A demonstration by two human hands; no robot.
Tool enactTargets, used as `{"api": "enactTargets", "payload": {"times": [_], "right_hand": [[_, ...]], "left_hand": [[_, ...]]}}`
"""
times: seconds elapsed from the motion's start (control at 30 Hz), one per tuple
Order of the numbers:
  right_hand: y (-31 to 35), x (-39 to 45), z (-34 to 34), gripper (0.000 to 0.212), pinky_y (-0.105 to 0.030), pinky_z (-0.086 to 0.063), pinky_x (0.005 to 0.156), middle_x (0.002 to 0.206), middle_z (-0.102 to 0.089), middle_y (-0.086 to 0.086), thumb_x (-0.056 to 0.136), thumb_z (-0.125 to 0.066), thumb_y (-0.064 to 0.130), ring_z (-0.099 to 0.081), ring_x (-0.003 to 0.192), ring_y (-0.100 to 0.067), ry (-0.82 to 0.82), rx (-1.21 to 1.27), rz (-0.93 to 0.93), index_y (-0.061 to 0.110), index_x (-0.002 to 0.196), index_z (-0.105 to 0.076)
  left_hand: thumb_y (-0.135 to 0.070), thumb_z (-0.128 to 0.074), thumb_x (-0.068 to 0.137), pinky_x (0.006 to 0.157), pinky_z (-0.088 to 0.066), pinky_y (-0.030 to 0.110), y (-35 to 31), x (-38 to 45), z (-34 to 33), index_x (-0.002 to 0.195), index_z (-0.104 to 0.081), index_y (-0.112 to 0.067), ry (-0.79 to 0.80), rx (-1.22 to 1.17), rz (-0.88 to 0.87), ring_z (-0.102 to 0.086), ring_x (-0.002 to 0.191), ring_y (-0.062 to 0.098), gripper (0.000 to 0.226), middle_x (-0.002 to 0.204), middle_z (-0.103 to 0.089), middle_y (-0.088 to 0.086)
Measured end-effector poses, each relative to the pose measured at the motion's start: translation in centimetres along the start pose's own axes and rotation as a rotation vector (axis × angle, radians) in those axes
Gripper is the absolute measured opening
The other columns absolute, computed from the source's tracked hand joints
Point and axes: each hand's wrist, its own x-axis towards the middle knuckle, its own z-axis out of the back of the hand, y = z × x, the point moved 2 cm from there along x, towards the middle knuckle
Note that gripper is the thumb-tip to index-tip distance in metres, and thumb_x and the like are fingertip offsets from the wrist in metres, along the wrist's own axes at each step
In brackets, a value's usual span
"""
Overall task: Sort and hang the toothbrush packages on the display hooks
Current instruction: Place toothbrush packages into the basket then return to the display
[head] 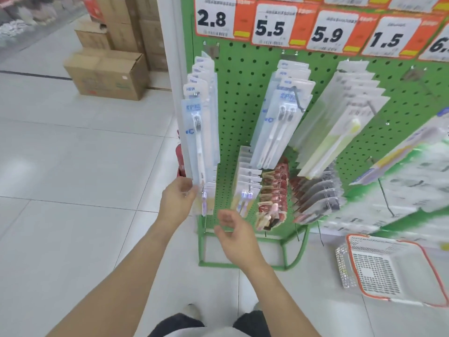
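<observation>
Holding the bottom edge of the front toothbrush package (198,139) is the left hand (178,199), fingers curled onto the lower corner of that clear pack, which hangs on the leftmost hook (195,94) straight above the hand. That pack has one white brush in it, and a whole stack of the same kind sits behind it on the same hook, under the 2.8 price tag (215,18).

The right hand (234,233) is lower and to the right of the left one, fingers loose and a bit spread, nothing in it, just hanging in the air in front of the green pegboard (233,98).

Up and right of the right hand is a row of twin-brush packs (279,125) under the 5.5 tag (273,26), and further right another row with a yellow-green brush pack (340,139) in front. Just above the right hand's fingertips are smaller packs with purple brushes (245,198), then some red-brown packs (274,193) and grey ones (318,198) next to those; too blurry to say what they are exactly.

Off to the far right of the right hand, down on the tiled floor (73,178), sits a white basket with an orange rim (427,261). Way off past the left hand, cardboard boxes (107,74) are stacked on the floor.
</observation>
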Motion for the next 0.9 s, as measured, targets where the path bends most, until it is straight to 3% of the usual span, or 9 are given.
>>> {"api": "enactTargets", "payload": {"times": [0.1, 0.2, 0.3, 0.43, 0.57, 0.67, 0.77, 0.83, 0.9], "right_hand": [[-0.1, -0.4, 0.2, 0.029, -0.019, -0.053, 0.091, 0.115, -0.063, 0.015, 0.095, -0.065, 0.018, -0.060, 0.107, 0.003, -0.002, -0.003, -0.013, 0.023, 0.123, -0.059], [-0.6, -0.7, 1.1, 0.020, -0.022, -0.054, 0.089, 0.107, -0.066, 0.017, 0.094, -0.066, 0.018, -0.062, 0.098, 0.006, -0.005, 0.000, -0.022, 0.024, 0.113, -0.062], [-0.9, -0.4, 1.7, 0.013, -0.012, -0.050, 0.080, 0.099, -0.069, 0.015, 0.095, -0.065, 0.016, -0.061, 0.089, 0.008, 0.012, -0.002, -0.020, 0.024, 0.104, -0.066], [-0.9, -0.3, 1.4, 0.011, -0.011, -0.049, 0.077, 0.098, -0.070, 0.013, 0.096, -0.064, 0.017, -0.062, 0.088, 0.006, 0.050, 0.015, -0.010, 0.021, 0.105, -0.068], [-1.2, -0.4, 0.6, 0.021, -0.023, -0.053, 0.090, 0.108, -0.066, 0.014, 0.093, -0.068, 0.022, -0.060, 0.101, 0.003, 0.119, 0.015, -0.040, 0.025, 0.112, -0.062], [-1.2, -0.8, -0.1, 0.022, -0.019, -0.053, 0.078, 0.111, -0.068, 0.015, 0.093, -0.069, 0.031, -0.063, 0.100, -0.001, 0.270, 0.058, -0.110, 0.028, 0.114, -0.063], [-0.9, -1.5, -0.4, 0.020, -0.025, -0.044, 0.060, 0.087, -0.071, 0.001, 0.094, -0.065, 0.035, -0.059, 0.070, -0.012, 0.427, 0.183, -0.165, 0.018, 0.103, -0.070], [-1.2, -1.8, -0.5, 0.032, -0.035, -0.039, 0.063, 0.084, -0.069, -0.016, 0.086, -0.067, 0.043, -0.053, 0.071, -0.019, 0.467, 0.236, -0.176, 0.014, 0.099, -0.071], [-1.3, -2.3, -0.5, 0.037, -0.039, -0.041, 0.072, 0.098, -0.071, -0.026, 0.083, -0.070, 0.046, -0.057, 0.078, -0.022, 0.494, 0.292, -0.173, 0.014, 0.101, -0.072]], "left_hand": [[-0.026, -0.068, 0.094, 0.063, -0.043, 0.012, -0.1, 0.6, 0.2, 0.087, -0.058, -0.020, 0.017, 0.033, 0.012, -0.059, 0.069, -0.001, 0.014, 0.078, -0.064, -0.010], [-0.022, -0.064, 0.097, 0.054, -0.038, 0.008, -0.2, -0.1, 0.4, 0.091, -0.058, -0.018, 0.033, -0.011, 0.020, -0.057, 0.069, -0.003, 0.009, 0.080, -0.065, -0.010], [-0.022, -0.062, 0.098, 0.062, -0.042, 0.018, 0.0, -1.6, 1.0, 0.087, -0.058, -0.021, 0.025, -0.051, 0.039, -0.065, 0.074, 0.001, 0.012, 0.081, -0.071, -0.006], [-0.025, -0.063, 0.097, 0.076, -0.054, 0.041, 0.6, -3.8, 2.0, 0.086, -0.059, -0.021, -0.014, -0.118, 0.097, -0.073, 0.081, 0.028, 0.012, 0.083, -0.076, 0.003], [-0.015, -0.064, 0.098, 0.068, -0.061, 0.035, 0.6, -6.7, 2.4, 0.094, -0.059, -0.004, -0.064, -0.268, 0.168, -0.075, 0.068, 0.020, 0.013, 0.077, -0.078, 0.004], [-0.014, -0.066, 0.097, 0.065, -0.063, 0.036, 0.9, -8.6, 2.8, 0.099, -0.061, 0.004, -0.108, -0.430, 0.242, -0.074, 0.071, 0.028, 0.019, 0.081, -0.077, 0.014], [-0.017, -0.066, 0.097, 0.071, -0.063, 0.039, 1.1, -9.8, 3.3, 0.108, -0.062, 0.007, -0.126, -0.559, 0.317, -0.074, 0.080, 0.036, 0.027, 0.093, -0.075, 0.022], [-0.020, -0.064, 0.098, 0.076, -0.063, 0.041, 0.9, -10.6, 3.5, 0.108, -0.064, 0.006, -0.117, -0.581, 0.331, -0.074, 0.084, 0.036, 0.028, 0.095, -0.076, 0.021], [-0.023, -0.060, 0.100, 0.082, -0.061, 0.044, 0.7, -11.4, 3.4, 0.108, -0.067, 0.005, -0.064, -0.574, 0.337, -0.074, 0.088, 0.036, 0.030, 0.097, -0.076, 0.019]]}}
